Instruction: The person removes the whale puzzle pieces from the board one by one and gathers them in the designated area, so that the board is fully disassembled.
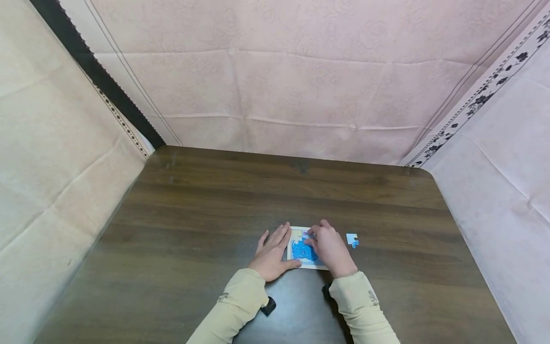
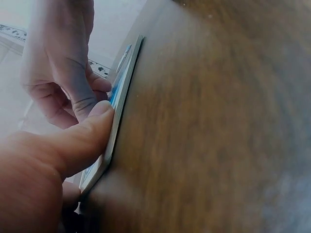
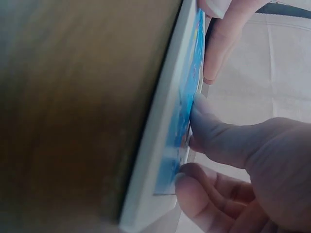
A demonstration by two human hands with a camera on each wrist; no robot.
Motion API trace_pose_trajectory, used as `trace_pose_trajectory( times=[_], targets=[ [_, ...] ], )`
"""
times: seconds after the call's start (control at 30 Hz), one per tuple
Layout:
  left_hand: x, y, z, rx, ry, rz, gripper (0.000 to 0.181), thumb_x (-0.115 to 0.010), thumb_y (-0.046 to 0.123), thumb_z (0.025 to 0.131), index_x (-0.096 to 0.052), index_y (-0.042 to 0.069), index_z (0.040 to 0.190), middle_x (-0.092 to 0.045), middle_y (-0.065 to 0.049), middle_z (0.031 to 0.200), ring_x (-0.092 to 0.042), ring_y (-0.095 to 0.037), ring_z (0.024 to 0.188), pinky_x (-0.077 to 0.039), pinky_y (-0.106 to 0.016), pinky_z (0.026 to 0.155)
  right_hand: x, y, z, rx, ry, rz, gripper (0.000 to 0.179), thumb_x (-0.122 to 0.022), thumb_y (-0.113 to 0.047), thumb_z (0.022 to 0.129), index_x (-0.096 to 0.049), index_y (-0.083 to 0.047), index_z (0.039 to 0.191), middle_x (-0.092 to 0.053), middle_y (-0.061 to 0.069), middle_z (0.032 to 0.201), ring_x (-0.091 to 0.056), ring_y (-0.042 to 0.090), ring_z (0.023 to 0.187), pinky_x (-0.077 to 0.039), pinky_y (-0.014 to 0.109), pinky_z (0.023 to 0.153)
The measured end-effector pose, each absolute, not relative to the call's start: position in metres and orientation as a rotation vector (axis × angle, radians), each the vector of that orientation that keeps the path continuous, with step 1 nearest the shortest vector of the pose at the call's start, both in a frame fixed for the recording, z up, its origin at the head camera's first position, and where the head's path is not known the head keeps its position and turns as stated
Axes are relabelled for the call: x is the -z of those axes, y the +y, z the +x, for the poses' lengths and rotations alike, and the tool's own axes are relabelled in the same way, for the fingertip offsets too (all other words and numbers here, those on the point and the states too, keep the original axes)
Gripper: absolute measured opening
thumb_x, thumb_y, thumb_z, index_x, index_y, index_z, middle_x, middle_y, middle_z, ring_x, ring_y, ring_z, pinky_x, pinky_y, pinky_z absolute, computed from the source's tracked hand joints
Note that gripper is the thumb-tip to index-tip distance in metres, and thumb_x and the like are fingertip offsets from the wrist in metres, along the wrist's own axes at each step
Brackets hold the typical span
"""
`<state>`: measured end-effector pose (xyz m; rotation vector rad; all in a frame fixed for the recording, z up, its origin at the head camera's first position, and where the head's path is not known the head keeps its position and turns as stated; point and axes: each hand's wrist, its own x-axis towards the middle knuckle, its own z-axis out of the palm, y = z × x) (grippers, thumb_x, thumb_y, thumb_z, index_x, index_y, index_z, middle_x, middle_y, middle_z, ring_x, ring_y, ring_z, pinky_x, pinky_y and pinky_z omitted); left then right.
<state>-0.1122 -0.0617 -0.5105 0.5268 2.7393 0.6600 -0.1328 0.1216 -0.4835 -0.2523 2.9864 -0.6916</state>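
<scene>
A small jigsaw puzzle with a blue picture lies in a pale-rimmed tray on the table. My left hand steadies it: straight fingers along the left edge, thumb on the near rim. Over the puzzle's right part is my right hand, its bent fingers and thumb on the blue surface. I cannot tell whether a piece is pinched between them. The part of the picture beneath this hand is hidden. Beside it, to the right, lies one loose puzzle piece, light blue and white.
The brown wooden table extends around the tray. Pale cloth hangs behind the table, with more cloth at both sides. Dark straps show at the sleeve cuffs.
</scene>
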Motion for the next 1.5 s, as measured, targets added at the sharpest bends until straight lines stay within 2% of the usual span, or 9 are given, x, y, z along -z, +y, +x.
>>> trace_pose_trajectory(
  times=[0.23, 0.7, 1.17, 1.5],
  targets=[
    [0.5111, -0.0627, -0.1128, -0.649, 2.738, 0.522, 0.093, -0.058, 0.062, 0.088, -0.017, 0.014, 0.156, -0.004, 0.003, 0.164, -0.004, -0.017, 0.149, 0.002, -0.049, 0.117, 0.4815, 0.1215, -0.1333, 0.683, 2.980, -0.306, 0.024, -0.078, -0.017, 0.083, -0.075, -0.006, 0.104, -0.054, 0.007, 0.090, -0.062, 0.020, 0.076, -0.056, 0.039, 0.081],
    [0.5107, -0.0610, -0.1102, -0.649, 2.730, 0.517, 0.094, -0.060, 0.061, 0.087, -0.018, 0.014, 0.156, -0.006, 0.001, 0.164, -0.006, -0.019, 0.149, 0.000, -0.050, 0.117, 0.4872, 0.1265, -0.1357, 0.760, 2.932, -0.278, 0.025, -0.077, -0.017, 0.083, -0.068, -0.012, 0.106, -0.050, 0.008, 0.095, -0.060, 0.020, 0.070, -0.057, 0.038, 0.077],
    [0.5077, -0.0626, -0.1115, -0.653, 2.725, 0.542, 0.093, -0.058, 0.061, 0.088, -0.019, 0.012, 0.156, -0.006, 0.000, 0.164, -0.006, -0.020, 0.149, -0.001, -0.051, 0.117, 0.4826, 0.1266, -0.1374, 0.703, 2.910, -0.360, 0.024, -0.076, -0.019, 0.085, -0.072, -0.011, 0.107, -0.052, 0.005, 0.091, -0.058, 0.016, 0.069, -0.057, 0.036, 0.078],
    [0.5075, -0.0636, -0.1109, -0.664, 2.730, 0.545, 0.092, -0.058, 0.060, 0.088, -0.019, 0.011, 0.156, -0.007, -0.001, 0.164, -0.007, -0.021, 0.149, -0.001, -0.051, 0.117, 0.4813, 0.1245, -0.1412, 0.742, 2.863, -0.345, 0.022, -0.074, -0.015, 0.087, -0.067, -0.011, 0.107, -0.053, 0.007, 0.096, -0.057, 0.018, 0.071, -0.057, 0.037, 0.076]
  ],
)
